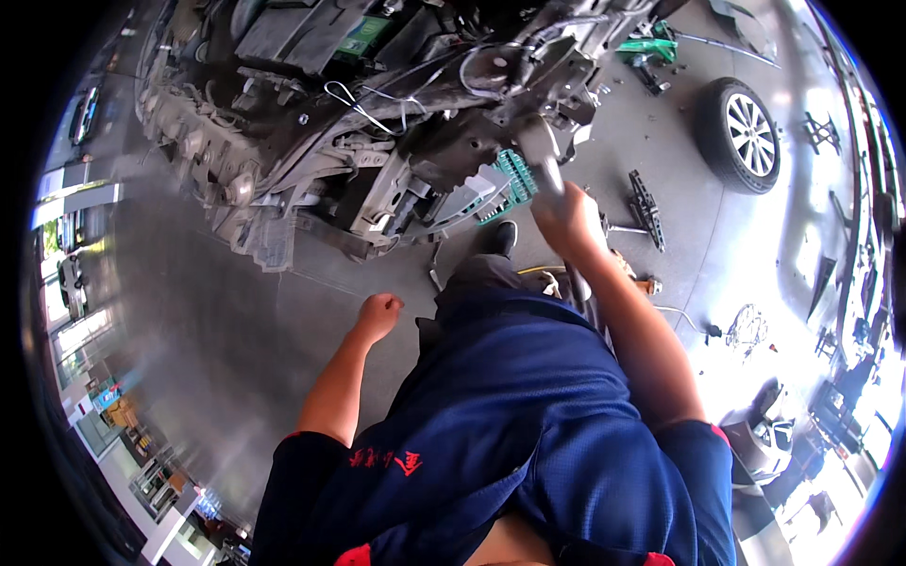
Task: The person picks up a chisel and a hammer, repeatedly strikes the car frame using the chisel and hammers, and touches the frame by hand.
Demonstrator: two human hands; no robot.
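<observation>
My right hand is wrapped round the handle of a hammer. The hammer's head is raised near the stripped front corner of a car and looks blurred; I cannot tell if it touches the metal. Just left of that hand, a teal ribbed plastic part shows beside a pale grey panel at the car's corner. My left hand hangs apart from the car, over the floor, with its fingers curled into a loose fist and nothing visible in them.
A wheel with a tyre lies on the floor to the right, and a black bracket-like part is nearer. A green jack stands by the car's far side. Cables lie at the right. My shoe is close to the car.
</observation>
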